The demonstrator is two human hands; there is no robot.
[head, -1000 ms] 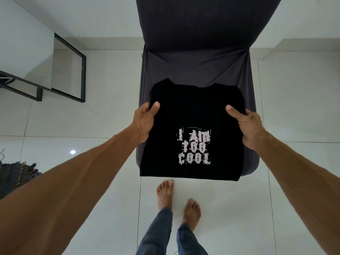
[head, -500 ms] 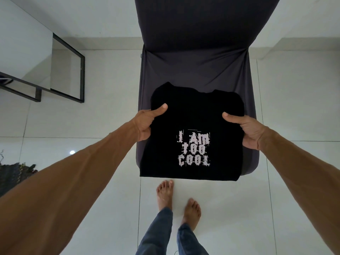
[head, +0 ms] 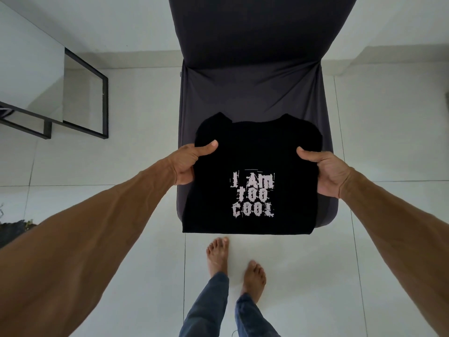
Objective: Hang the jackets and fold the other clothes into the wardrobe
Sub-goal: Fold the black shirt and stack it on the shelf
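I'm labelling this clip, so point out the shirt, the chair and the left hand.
shirt (head: 252, 152): head view, plain cloth above the print.
chair (head: 252, 93): head view, bare seat behind the shirt.
left hand (head: 187, 164): head view, back of the hand.

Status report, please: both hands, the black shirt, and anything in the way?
Left hand and right hand each pinch a side edge of the folded black T-shirt. Shirt over the chair seat, print up; resting or lifted, cannot tell. No obstacle seen.

Bare left hand (head: 188, 164), bare right hand (head: 329, 175), forearms (head: 97, 227) uncovered, bare feet (head: 217, 256), dark blue jeans (head: 206, 312) at the ankles.
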